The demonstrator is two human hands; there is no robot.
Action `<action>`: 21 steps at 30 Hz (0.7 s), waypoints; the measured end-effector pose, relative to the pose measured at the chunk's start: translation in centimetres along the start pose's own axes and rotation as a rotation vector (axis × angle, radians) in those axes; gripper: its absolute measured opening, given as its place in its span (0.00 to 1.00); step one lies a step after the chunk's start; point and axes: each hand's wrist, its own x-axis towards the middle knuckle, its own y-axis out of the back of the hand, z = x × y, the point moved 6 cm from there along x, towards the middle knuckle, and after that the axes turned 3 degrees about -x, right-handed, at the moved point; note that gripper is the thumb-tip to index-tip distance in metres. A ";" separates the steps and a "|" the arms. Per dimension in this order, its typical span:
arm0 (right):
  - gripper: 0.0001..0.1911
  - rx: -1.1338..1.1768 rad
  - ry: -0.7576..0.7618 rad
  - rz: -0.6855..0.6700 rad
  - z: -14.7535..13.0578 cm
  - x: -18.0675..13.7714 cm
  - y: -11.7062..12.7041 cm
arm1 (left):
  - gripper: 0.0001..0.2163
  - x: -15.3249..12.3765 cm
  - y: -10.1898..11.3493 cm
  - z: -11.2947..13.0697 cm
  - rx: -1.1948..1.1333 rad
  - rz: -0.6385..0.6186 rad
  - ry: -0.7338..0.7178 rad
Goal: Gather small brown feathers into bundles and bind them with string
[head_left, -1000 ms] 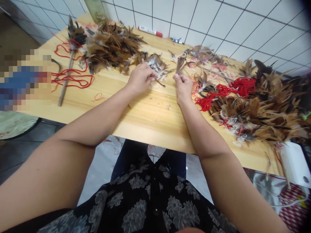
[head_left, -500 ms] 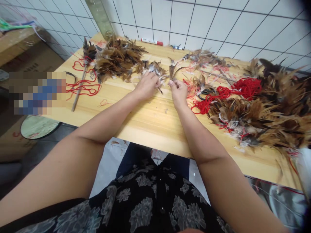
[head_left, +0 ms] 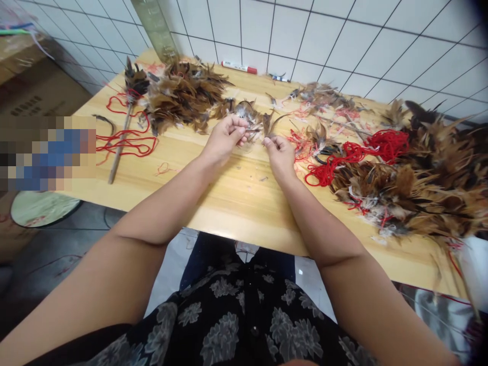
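Note:
Over the middle of the wooden table (head_left: 232, 203), my left hand (head_left: 227, 136) is closed in a pinch on a small dark feather (head_left: 252, 131) that points right. My right hand (head_left: 280, 152) pinches a little bunch of brown feathers (head_left: 268, 124) by its lower end, tips upward. A short gap separates the two hands. Just behind my left hand lies a small heap of loose feathers (head_left: 246, 108). To the right of my right hand are a feather tuft (head_left: 318, 133) and tangled red yarn (head_left: 322, 170).
A large brown feather pile (head_left: 183, 96) lies back left, beside a stick (head_left: 121, 147) with feathers at its top and red yarn (head_left: 141, 147) around it. More feathers (head_left: 404, 193) cover the right side. A red-capped marker (head_left: 239, 67) lies by the tiled wall (head_left: 297, 30).
My left hand has lifted from the small feather heap and turned, now with a feather between its fingers. My right hand keeps its bunch at nearly the same spot. The view has shifted slightly.

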 end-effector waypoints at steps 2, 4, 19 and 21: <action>0.16 0.003 0.018 0.002 0.3 0.0 -0.2 | 0.10 -0.5 -0.6 0.4 0.007 -0.039 0.021; 0.16 0.017 0.028 0.011 0.5 0.0 -0.2 | 0.10 -0.9 -1.0 0.8 0.054 -0.083 0.018; 0.20 0.036 0.015 0.005 0.2 -0.2 0.0 | 0.10 -1.5 -0.7 2.6 0.408 -0.095 -0.272; 0.20 0.043 0.011 0.004 0.1 -0.3 0.0 | 0.10 -1.3 -0.7 2.1 0.284 -0.087 -0.207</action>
